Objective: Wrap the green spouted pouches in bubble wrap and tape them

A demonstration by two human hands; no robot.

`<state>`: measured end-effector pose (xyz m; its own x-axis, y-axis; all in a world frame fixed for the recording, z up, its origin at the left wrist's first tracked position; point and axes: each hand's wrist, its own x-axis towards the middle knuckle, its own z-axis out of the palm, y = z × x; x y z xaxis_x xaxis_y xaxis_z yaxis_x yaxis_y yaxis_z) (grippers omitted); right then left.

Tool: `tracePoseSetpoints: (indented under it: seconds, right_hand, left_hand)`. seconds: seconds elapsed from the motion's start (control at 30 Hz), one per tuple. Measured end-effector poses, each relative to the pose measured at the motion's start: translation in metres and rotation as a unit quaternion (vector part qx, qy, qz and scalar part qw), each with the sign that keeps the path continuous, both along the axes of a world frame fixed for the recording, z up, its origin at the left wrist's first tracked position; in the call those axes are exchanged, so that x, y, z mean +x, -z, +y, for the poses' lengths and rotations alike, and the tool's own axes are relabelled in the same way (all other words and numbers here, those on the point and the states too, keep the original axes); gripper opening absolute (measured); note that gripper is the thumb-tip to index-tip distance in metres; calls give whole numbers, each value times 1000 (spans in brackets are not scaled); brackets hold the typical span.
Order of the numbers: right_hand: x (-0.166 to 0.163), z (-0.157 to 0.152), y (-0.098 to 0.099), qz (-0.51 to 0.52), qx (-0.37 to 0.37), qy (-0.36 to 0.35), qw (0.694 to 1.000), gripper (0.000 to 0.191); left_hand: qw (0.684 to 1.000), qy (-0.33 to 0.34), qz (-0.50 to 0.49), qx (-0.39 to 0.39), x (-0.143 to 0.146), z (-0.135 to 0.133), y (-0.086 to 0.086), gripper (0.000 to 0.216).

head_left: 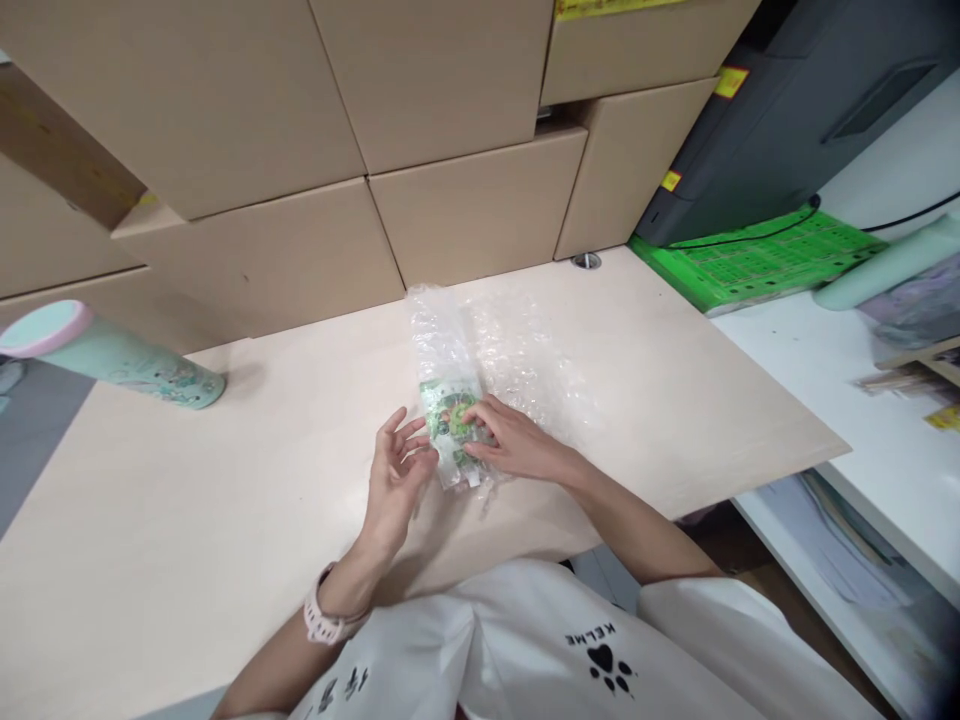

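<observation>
A small green and white packet (448, 424) lies on a sheet of clear bubble wrap (510, 360) on the pale wooden desk (225, 500). Part of the wrap is folded over the packet's far end. My right hand (514, 442) rests flat on the packet and wrap, fingers pressing down on it. My left hand (396, 478) is just left of the packet, palm turned inward, fingers spread and touching its edge. A pink watch sits on my left wrist.
Cardboard boxes (450, 200) are stacked along the desk's far edge. A mint tumbler with a pink lid (112, 358) lies at the left. At the right are a dark machine (795, 110), a green sheet (757, 258) and a white table (885, 430) with clutter.
</observation>
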<state>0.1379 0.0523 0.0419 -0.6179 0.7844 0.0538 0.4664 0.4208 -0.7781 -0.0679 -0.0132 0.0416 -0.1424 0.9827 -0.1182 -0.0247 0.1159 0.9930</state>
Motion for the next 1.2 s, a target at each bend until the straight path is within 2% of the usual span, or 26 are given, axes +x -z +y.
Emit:
tracePoseSetpoints:
  seconds: [0.13, 0.23, 0.3, 0.37, 0.4, 0.47, 0.57, 0.63, 0.7, 0.77, 0.8, 0.87, 0.97, 1.07, 1.13, 1.2]
  right_hand:
    - [-3, 1, -1, 75, -72, 14, 995, 23]
    - [3, 8, 0, 133, -143, -2, 981, 17]
    - [9, 13, 3, 125, -152, -1, 980, 17]
    - [14, 18, 6, 80, -144, 11, 986, 20]
    - [16, 20, 7, 53, -138, 21, 989, 21]
    - [19, 23, 9, 6, -120, 39, 992, 21]
    - [27, 27, 5, -51, -86, 61, 993, 14]
    - [37, 30, -1, -99, -63, 120, 986, 8]
    - [48, 33, -7, -178, -30, 225, 958, 15]
    - [57, 35, -11, -260, -13, 289, 921, 31]
    - [59, 35, -12, -288, -17, 288, 913, 36]
    - [59, 34, -13, -303, -37, 240, 922, 37]
    - [52, 31, -11, -253, -40, 184, 949, 26]
    - [48, 29, -9, -129, -48, 181, 974, 21]
    - [49, 29, -8, -28, -78, 179, 980, 23]
    - [51, 30, -8, 9, -79, 209, 975, 25]
  left_hand:
    - [988, 58, 44, 137, 14, -8, -11, 63]
    - [958, 145, 133, 207, 27, -4, -5, 64]
    - [921, 210, 222, 243, 37, 3, 6, 61]
    - [868, 238, 302, 314, 45, 12, 19, 57]
    - [843, 236, 333, 350, 48, 16, 25, 56]
    - [813, 222, 378, 384, 52, 23, 35, 56]
    - [802, 213, 410, 379, 54, 27, 44, 55]
    - [804, 223, 421, 356, 55, 29, 47, 51]
    - [808, 234, 425, 333, 56, 29, 49, 43]
    - [807, 239, 432, 325, 58, 30, 51, 33]
    - [803, 238, 439, 325, 59, 30, 53, 29]
    - [792, 235, 457, 329, 60, 31, 54, 26]
    - [778, 234, 479, 333, 62, 30, 54, 26]
    - [767, 236, 490, 342, 62, 28, 52, 25]
    - [759, 241, 495, 347, 61, 27, 50, 25]
    - [757, 249, 496, 346, 61, 26, 49, 26]
